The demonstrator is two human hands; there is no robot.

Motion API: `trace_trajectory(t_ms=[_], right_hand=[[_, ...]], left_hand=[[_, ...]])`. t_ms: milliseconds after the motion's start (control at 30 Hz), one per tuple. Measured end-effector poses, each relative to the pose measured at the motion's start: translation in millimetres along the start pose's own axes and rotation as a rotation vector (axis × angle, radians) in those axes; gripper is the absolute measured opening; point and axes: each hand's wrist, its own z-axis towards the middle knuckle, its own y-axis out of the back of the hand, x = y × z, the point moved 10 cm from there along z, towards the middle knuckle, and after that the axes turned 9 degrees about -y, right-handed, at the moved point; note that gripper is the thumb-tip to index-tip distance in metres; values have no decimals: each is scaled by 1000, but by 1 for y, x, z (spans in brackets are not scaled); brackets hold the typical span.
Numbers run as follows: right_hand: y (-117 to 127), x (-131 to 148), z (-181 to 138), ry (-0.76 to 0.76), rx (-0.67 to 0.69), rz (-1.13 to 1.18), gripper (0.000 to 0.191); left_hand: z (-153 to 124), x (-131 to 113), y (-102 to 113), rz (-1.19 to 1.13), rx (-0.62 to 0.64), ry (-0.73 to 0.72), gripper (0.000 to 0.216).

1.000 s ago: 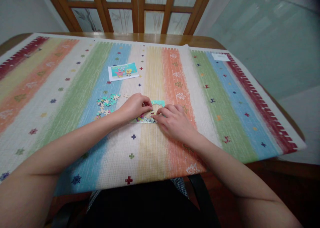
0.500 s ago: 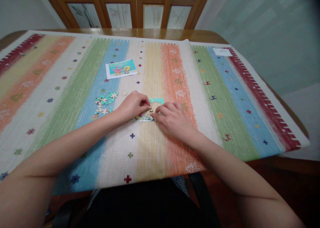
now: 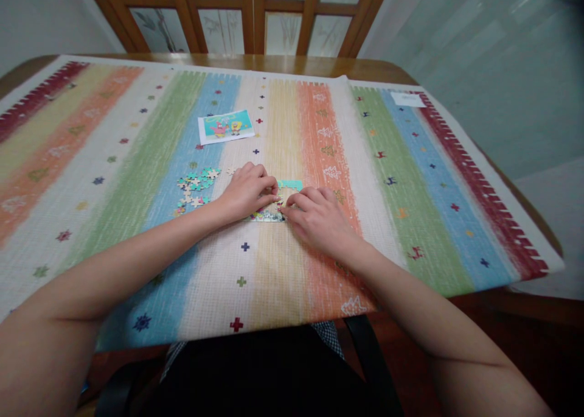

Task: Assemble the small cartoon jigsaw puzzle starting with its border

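A small, partly joined jigsaw puzzle (image 3: 279, 199) lies on the striped mat (image 3: 401, 179) in front of me. My left hand (image 3: 246, 192) rests on its left side with fingers curled and pinched at a piece I cannot make out. My right hand (image 3: 317, 213) lies on the puzzle's right side, fingertips pressed together on its surface. Both hands hide most of the puzzle. A heap of loose puzzle pieces (image 3: 195, 185) sits just left of my left hand.
A reference picture card (image 3: 225, 126) with cartoon figures lies farther back on the blue stripe. A white label (image 3: 407, 99) sits at the mat's far right corner. The wooden table (image 3: 292, 65) ends at a glazed wooden door. A chair edge shows below.
Both hands stay on the puzzle with only small finger shifts. The view has moved slightly.
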Motion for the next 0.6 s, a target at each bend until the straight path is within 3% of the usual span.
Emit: trace_trajectory(t_ms=[100,167,333,367,433,500,600], right_hand=[[2,-8,1,-11,-24,114,26],[15,-30,2,-63,-86,218,27],[77,-131,-23,-422,-448,359,24],[80,-144,-28,-468,-440,360,22],[69,-158,-31,-501,-282,373,19],[45,-155,-30,-483,-84,388,18],[16,-134,-23,-426,104,410,17]], left_hand=[[1,0,9,28,-23,-17,15],[1,6,26,8,-77,-7,15],[-32,35,115,-41,-417,118,20],[-45,40,130,-36,-478,151,21],[-73,48,150,-9,-554,201,24],[-98,57,153,17,-564,261,22],[-126,67,140,21,-513,299,27]])
